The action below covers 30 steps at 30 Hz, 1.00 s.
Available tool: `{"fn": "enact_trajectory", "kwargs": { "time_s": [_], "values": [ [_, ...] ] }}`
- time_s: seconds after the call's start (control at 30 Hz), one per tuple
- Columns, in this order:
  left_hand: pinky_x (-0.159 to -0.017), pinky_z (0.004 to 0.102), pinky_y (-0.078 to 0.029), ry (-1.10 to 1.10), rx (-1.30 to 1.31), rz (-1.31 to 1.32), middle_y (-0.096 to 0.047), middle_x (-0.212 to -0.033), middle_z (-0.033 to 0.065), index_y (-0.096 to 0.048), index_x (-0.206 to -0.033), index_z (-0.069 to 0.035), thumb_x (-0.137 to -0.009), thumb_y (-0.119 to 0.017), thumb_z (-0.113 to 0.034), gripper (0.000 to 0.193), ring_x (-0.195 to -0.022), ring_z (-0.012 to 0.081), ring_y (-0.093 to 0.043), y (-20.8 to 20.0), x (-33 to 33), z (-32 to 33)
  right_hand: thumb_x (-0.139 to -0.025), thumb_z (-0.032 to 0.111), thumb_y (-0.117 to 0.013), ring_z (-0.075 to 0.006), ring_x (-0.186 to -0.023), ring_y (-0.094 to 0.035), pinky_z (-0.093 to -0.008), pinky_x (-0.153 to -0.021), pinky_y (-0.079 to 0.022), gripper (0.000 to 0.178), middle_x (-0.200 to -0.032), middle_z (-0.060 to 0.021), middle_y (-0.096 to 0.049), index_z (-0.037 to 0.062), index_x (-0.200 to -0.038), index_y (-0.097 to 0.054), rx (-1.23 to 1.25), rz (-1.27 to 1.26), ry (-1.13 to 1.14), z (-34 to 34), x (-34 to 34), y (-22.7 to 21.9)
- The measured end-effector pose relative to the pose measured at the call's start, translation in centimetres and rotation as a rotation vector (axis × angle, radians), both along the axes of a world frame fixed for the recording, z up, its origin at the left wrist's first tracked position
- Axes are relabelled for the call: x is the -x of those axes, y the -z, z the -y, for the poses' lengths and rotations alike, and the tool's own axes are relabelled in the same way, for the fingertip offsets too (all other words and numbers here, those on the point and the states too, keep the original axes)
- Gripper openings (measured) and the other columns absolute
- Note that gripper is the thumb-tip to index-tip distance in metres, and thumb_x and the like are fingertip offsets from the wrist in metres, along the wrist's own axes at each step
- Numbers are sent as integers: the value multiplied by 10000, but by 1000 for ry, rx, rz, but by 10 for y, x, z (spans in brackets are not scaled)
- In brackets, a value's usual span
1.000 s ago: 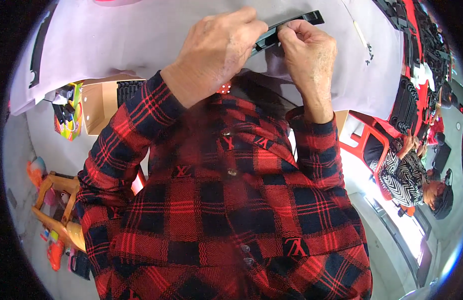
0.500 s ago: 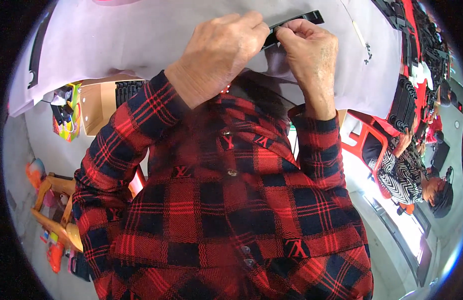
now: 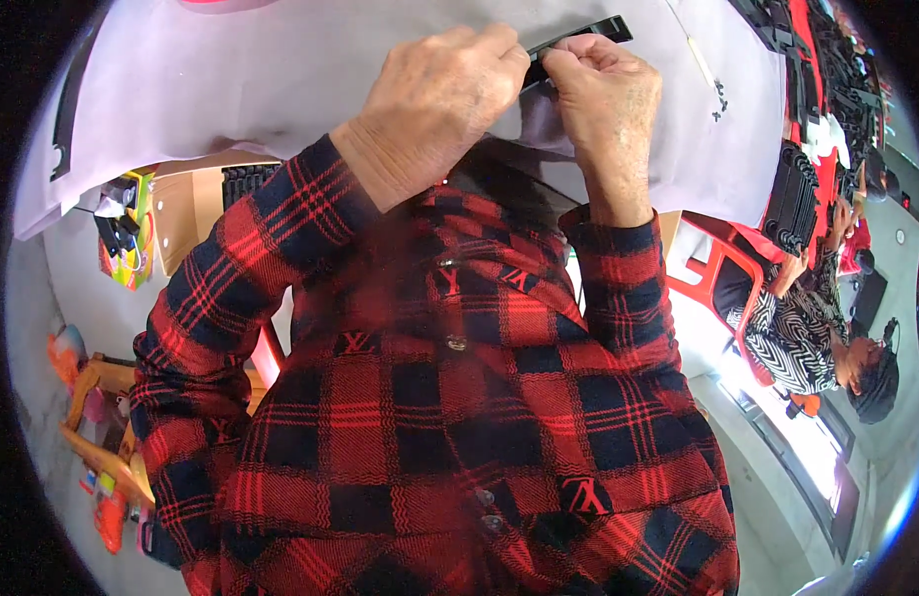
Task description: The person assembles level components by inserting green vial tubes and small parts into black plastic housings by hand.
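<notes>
A long, narrow black plastic strip [image 3: 605,31] lies slantwise between my hands over the white-covered table. My left hand [image 3: 441,94] is closed around its near end, which the fingers hide. Against the strip's middle, my right hand [image 3: 608,91] has thumb and fingertips pinched together; whether a small part sits in that pinch cannot be made out. The strip's far end sticks out bare beyond the right fingers. Farther right on the cloth lie a thin white stick [image 3: 700,62] and a little cluster of small black pieces [image 3: 718,102].
Another black strip [image 3: 67,109] rests at the table's left edge. Below that edge stand an open cardboard box [image 3: 179,214] with black parts and a colourful bag [image 3: 132,243]. Stacked black parts [image 3: 792,194] line the right, where a person in a patterned top [image 3: 792,333] sits by a red chair [image 3: 722,268].
The whole view has shifted slightly, so hands and table appear a little more to the left. My right fingers are curled in tighter against the strip. The left grip looks the same.
</notes>
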<state>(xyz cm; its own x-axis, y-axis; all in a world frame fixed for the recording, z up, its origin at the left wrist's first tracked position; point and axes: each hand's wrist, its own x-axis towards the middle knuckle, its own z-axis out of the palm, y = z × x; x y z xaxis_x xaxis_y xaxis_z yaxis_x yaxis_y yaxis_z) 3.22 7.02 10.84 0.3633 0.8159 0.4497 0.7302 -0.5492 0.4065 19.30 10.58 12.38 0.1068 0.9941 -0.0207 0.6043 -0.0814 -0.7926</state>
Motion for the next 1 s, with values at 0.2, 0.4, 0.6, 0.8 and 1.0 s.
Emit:
{"fn": "enact_trajectory", "kwargs": {
  "time_s": [0.2,0.4,0.6,0.8,1.0],
  "values": [
    [-581,350,-558,6,-117,-15,-550,-841,50,-603,-852,-61,-768,-609,-98,92,-748,205,-644,0,1,-4,-705,140,-660,-179,-531,-619,-332,-591,-510,128,-576,-101,-641,29,-718,-722,-14,65,-8,-1,2,-4],
    [-602,345,-552,2,-110,-4,-557,-854,52,-593,-861,-59,-777,-600,-85,88,-748,215,-646,-2,2,-4,-717,150,-649,-255,-543,-641,-366,-615,-522,146,-596,-149,-642,22,-731,-716,-25,150,-25,-1,4,-9],
    [-680,386,-541,-7,39,151,-587,-931,57,-642,-1105,-85,-771,-643,-32,338,-850,266,-649,-7,2,-2,-727,148,-628,-324,-559,-645,-400,-608,-518,147,-593,-188,-620,21,-718,-701,-76,154,-22,0,5,-6],
    [-700,352,-551,87,-9,-24,-586,-970,23,-655,-1106,-104,-764,-623,-48,348,-880,230,-618,-2,6,-6,-744,159,-612,-370,-593,-644,-429,-609,-517,159,-615,-197,-627,29,-731,-702,-58,215,-42,0,5,-9],
    [-719,346,-546,115,0,-5,-584,-972,37,-645,-1105,-78,-754,-619,-59,352,-873,241,-596,-6,9,-6,-757,194,-609,-395,-640,-651,-444,-620,-525,177,-661,-203,-645,45,-751,-704,-48,340,-83,-2,5,-13]
  ]
}}
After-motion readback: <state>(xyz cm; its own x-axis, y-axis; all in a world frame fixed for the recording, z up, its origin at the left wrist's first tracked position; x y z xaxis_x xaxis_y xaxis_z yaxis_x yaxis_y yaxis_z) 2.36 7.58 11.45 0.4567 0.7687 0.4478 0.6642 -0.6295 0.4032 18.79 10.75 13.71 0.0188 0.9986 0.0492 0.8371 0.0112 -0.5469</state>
